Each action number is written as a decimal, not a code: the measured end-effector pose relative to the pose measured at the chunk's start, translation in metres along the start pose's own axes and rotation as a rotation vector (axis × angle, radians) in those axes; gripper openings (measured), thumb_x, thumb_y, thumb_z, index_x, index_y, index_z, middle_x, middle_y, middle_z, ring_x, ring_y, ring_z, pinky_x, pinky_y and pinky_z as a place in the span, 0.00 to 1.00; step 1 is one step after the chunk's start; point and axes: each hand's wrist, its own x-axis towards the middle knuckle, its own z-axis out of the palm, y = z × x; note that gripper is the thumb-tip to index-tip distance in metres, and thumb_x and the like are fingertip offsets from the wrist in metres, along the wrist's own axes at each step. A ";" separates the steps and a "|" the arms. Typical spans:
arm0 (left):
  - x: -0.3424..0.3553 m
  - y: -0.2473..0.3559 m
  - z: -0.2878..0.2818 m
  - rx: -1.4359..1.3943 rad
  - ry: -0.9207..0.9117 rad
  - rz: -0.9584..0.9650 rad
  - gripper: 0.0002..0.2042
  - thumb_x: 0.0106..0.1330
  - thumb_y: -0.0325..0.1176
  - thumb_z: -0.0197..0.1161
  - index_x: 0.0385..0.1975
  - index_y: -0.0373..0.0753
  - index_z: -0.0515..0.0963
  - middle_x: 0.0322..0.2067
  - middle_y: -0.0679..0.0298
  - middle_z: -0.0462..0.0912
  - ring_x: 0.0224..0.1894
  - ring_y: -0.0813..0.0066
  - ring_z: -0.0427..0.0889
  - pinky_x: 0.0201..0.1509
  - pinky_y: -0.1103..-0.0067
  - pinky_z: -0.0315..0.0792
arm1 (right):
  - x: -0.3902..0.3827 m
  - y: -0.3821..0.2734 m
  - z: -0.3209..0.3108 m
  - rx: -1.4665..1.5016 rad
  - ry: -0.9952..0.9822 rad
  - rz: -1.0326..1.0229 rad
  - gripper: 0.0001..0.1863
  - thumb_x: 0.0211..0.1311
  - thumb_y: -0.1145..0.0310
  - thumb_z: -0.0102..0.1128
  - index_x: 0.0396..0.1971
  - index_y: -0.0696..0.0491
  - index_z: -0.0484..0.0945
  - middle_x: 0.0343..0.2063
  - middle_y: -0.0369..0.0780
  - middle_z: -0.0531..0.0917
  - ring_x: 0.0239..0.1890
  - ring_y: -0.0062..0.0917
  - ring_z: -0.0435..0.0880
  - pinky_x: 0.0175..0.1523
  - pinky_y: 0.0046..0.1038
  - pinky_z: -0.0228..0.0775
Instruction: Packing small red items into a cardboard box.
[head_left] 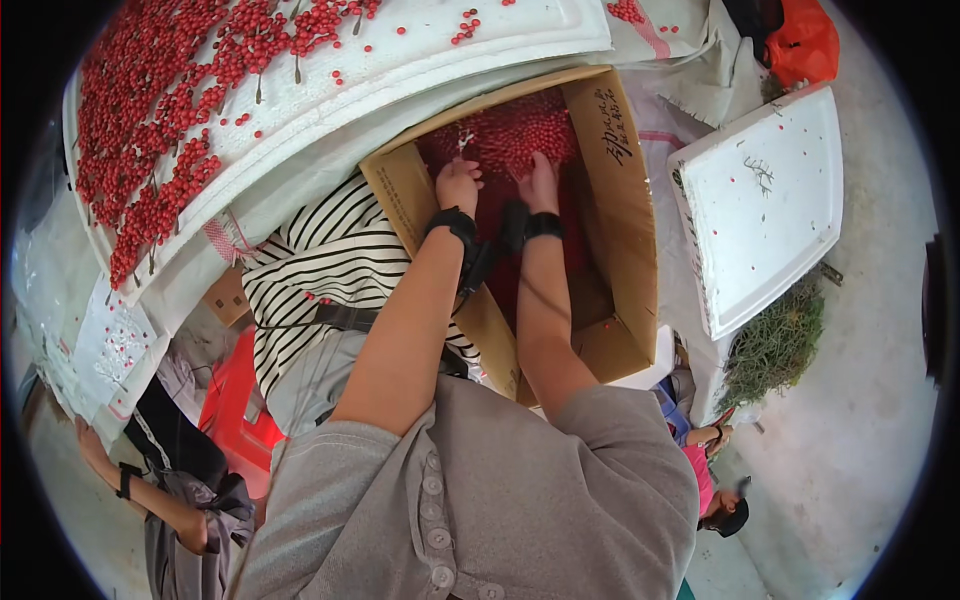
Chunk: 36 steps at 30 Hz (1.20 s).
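Both my hands reach into an open cardboard box (pixel 632 215) in front of me. A mass of red berries (pixel 515 122) lies in its far part. My left hand (pixel 459 186), fingers curled, is near the box's left wall. At its fingertips shows a small whitish piece, too small to name. My right hand (pixel 541 188) is closed at the near edge of the berries, its fingers pressed among them. What exactly lies between those fingers is partly hidden. Dark bands with black units sit on both my wrists.
A white foam board (pixel 540 32) piled with berry sprigs (pixel 165 110) stands beyond the box. Another white foam lid (pixel 765 215) leans right, above green stems (pixel 780 345). A red stool (pixel 240 410), striped cloth (pixel 325 280) and one person's arm (pixel 150 497) are left; another person (pixel 722 505) is lower right.
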 end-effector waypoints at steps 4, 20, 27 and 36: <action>0.006 -0.011 0.001 0.014 0.004 0.078 0.12 0.55 0.34 0.40 0.19 0.33 0.67 0.18 0.63 0.69 0.19 0.79 0.67 0.22 0.85 0.65 | -0.051 -0.022 0.031 -0.609 0.078 -0.537 0.28 0.37 0.76 0.51 0.44 0.56 0.54 0.43 0.46 0.60 0.43 0.32 0.63 0.48 0.27 0.54; 0.004 -0.005 -0.003 0.078 -0.085 0.004 0.11 0.53 0.34 0.44 0.21 0.33 0.71 0.16 0.65 0.70 0.18 0.80 0.66 0.20 0.87 0.61 | 0.012 0.111 -0.160 -0.531 0.381 0.422 0.18 0.46 0.69 0.42 0.41 0.53 0.60 0.35 0.42 0.68 0.37 0.30 0.67 0.39 0.26 0.62; 0.013 -0.016 -0.003 0.068 -0.052 0.103 0.07 0.51 0.30 0.47 0.22 0.33 0.70 0.19 0.66 0.71 0.22 0.78 0.68 0.29 0.85 0.61 | 0.014 0.062 -0.040 -0.197 0.191 0.362 0.16 0.49 0.64 0.37 0.39 0.52 0.63 0.35 0.40 0.69 0.37 0.30 0.66 0.41 0.26 0.59; 0.017 -0.021 -0.002 0.052 -0.063 0.165 0.06 0.50 0.30 0.48 0.21 0.34 0.70 0.19 0.66 0.71 0.23 0.79 0.68 0.30 0.85 0.61 | -0.033 -0.002 0.023 -0.249 0.068 -0.493 0.24 0.40 0.69 0.51 0.41 0.55 0.59 0.40 0.43 0.63 0.42 0.31 0.63 0.47 0.29 0.54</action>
